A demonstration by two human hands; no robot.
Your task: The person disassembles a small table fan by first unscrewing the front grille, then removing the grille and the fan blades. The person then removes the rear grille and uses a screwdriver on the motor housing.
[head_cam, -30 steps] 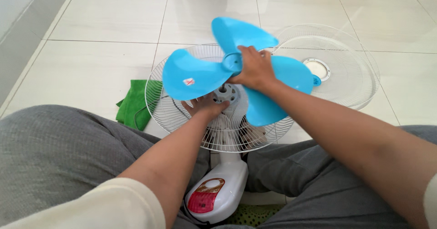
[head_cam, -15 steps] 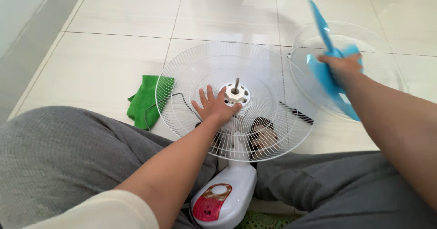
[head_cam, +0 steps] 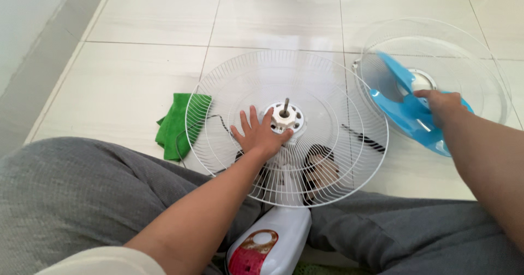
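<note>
Blue fan blade (head_cam: 406, 108) is off the motor shaft (head_cam: 285, 106) and in the right hand (head_cam: 441, 104), whose fingers are closed around its hub. It hangs tilted over the front grille (head_cam: 480, 73), which lies on the floor tiles (head_cam: 142, 84) just right of the fan; can't tell if the blade touches it yet. Left hand (head_cam: 257, 134) lies flat, fingers spread and gripping nothing, on the rear grille (head_cam: 218, 95) next to the bare hub. So front grille and blade look done; rear grille is on the motor (its white round nut (head_cam: 285, 117) seems in place). Fan base w/ red panel (head_cam: 262, 253) sits between the legs. Green cloth (head_cam: 177, 123) lies unused at left, partly under the grille rim.
</note>
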